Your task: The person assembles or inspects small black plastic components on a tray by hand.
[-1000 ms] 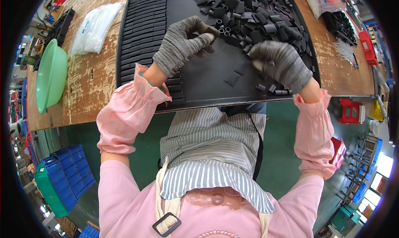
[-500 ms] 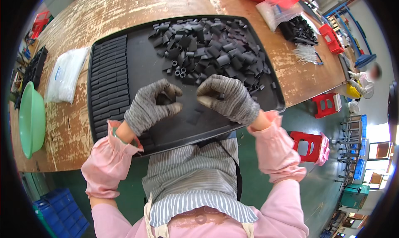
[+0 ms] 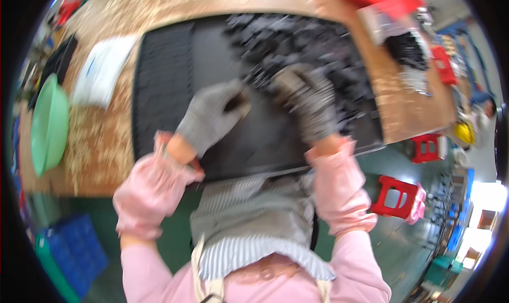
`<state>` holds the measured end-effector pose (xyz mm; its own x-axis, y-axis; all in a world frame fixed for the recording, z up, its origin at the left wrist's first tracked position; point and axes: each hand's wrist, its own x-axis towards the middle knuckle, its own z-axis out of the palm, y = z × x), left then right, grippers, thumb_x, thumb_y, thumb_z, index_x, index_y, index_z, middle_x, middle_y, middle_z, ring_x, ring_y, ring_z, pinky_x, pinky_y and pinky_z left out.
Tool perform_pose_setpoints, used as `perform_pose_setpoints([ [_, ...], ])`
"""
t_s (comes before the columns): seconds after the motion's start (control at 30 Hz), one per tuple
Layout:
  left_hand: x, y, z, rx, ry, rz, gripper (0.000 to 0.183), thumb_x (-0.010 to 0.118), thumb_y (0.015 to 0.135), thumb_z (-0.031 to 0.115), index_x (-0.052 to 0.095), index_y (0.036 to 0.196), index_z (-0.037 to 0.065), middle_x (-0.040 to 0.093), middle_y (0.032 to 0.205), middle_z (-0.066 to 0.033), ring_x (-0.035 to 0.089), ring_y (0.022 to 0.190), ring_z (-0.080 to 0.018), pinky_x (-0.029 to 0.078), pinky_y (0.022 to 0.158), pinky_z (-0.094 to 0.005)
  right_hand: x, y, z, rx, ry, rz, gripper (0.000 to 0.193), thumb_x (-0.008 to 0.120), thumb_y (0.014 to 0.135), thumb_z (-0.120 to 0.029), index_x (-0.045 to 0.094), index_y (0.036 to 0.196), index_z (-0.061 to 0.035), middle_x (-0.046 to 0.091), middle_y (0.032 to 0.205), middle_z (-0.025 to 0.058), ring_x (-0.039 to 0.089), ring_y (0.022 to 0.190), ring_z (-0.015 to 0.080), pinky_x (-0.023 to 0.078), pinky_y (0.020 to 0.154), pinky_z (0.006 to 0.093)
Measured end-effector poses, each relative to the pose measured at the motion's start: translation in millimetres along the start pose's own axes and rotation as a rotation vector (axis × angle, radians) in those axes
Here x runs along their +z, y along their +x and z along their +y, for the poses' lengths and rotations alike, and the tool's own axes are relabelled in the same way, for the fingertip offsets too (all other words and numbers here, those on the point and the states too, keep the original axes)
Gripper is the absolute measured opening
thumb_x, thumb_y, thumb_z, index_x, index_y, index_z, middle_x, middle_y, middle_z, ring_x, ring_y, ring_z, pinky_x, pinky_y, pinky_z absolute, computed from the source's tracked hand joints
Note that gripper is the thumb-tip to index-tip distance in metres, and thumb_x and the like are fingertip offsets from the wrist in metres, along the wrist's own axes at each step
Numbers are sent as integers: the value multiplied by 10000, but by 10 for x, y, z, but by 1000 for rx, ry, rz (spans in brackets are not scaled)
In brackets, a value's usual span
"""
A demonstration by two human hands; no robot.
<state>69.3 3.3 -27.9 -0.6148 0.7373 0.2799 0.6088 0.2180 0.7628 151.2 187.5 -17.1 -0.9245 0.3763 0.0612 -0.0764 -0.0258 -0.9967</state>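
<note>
1. Two gloved hands are over a large black tray point(image 3: 254, 154) on a worn wooden table point(image 3: 93, 149); motion blur softens everything.

2. The right hand point(image 3: 307, 99) has changed most. Half a second ago it was beside the left hand over the middle of the tray; now it is farther off, at the near left edge of the heap of black pieces point(image 3: 318, 43). Its fingers are bent; whether they grasp a piece, I cannot tell.

3. The left hand point(image 3: 218, 109) remains over the tray, left of the heap, thumb and fingers curled around a dark hollow. Blur hides whether a piece is inside.

4. The heap fills the tray's far right part. The neat rows of black pieces point(image 3: 161, 80) remain along its left side.

5. Between rows and heap runs an open strip of tray surface, widening toward the person below the hands.

6. The tray's near rim passes close to the striped apron point(image 3: 254, 218); pink sleeves cross it on both sides.

7. Left of the tray, a white bag point(image 3: 103, 70) lies near its rim, with a green basin point(image 3: 50, 125) farther out by the table's left edge.
</note>
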Motion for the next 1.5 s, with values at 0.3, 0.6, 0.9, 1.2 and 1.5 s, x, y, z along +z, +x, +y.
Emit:
perform_pose_setpoints([
  [0.3, -170, 9, 20, 24, 291, -593, 389, 704, 701, 302, 626, 1014, 86, 576, 897, -96, 595, 795, -269, 483, 699, -344, -34, 105, 143, 163, 354, -26, 168, 621, 846, -142, 606, 965, -25, 624, 815, 43, 641, 720, 132, 506, 573, 184],
  [0.6, 90, -221, 212, 1, 370, -492, 258, 703, 626, 203, 589, 827, 89, 556, 848, -97, 577, 778, -309, 468, 668, -403, 40, 5, 168, 93, 233, -104, 238, 667, 772, -130, 598, 961, -3, 622, 814, 52, 595, 691, 115, 489, 613, 240],
  [0.9, 226, -153, 298, 34, 397, -551, 268, 685, 678, 238, 581, 825, 39, 577, 832, -134, 585, 776, -317, 476, 679, -405, -91, 60, 278, 95, 335, -162, 295, 706, 754, -79, 591, 1006, 19, 635, 860, 83, 612, 724, 130, 520, 656, 264],
  [1.2, -45, -79, 325, -221, -157, 47, 180, 698, 700, -6, 596, 836, 53, 583, 708, 13, 515, 615, -41, 437, 551, -196, 5, 31, -101, 173, 149, -244, 305, 646, 792, -225, 606, 1002, -6, 607, 783, 47, 572, 647, 95, 465, 571, 215],
  [1.5, 190, -102, 257, 102, -205, 155, 199, 716, 632, 153, 576, 740, 63, 567, 724, -92, 573, 726, -269, 464, 643, -345, -192, -198, 97, 116, 121, -258, 309, 592, 811, -216, 526, 1003, 17, 521, 914, 47, 510, 725, 97, 394, 612, 176],
])
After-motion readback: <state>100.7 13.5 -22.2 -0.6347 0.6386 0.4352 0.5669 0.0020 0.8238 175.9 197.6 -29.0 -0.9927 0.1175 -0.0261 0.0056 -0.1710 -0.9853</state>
